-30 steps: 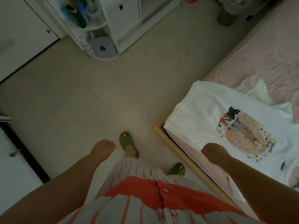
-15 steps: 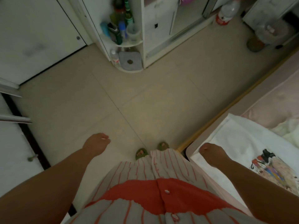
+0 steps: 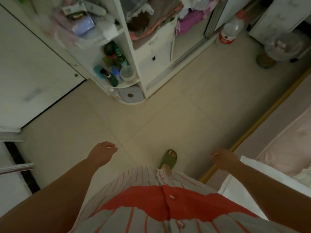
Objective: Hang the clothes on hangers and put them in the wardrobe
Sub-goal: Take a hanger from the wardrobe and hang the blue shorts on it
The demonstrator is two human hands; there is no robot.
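Note:
The white wardrobe (image 3: pixel 156 52) stands ahead at the top, its sliding door open, with folded and hanging clothes (image 3: pixel 151 22) inside. A white T-shirt (image 3: pixel 239 187) lies on the bed corner at the lower right, mostly out of frame. My left hand (image 3: pixel 102 153) hangs over the floor at the lower left, loosely curled and holding nothing. My right hand (image 3: pixel 224 158) is loosely curled beside the bed edge, also holding nothing. No hanger is in sight.
A rounded corner shelf (image 3: pixel 127 83) with bottles and jars juts from the wardrobe. A plastic bottle (image 3: pixel 230 29) and a bin (image 3: pixel 282 47) stand at the upper right. The pink bed (image 3: pixel 286 140) with a yellow frame edge runs along the right. A white door (image 3: pixel 33 64) is on the left.
My view has swung up and away from the bed toward the wardrobe. The printed T-shirt has slid almost out of frame at the right. Both hands stay empty; I step forward.

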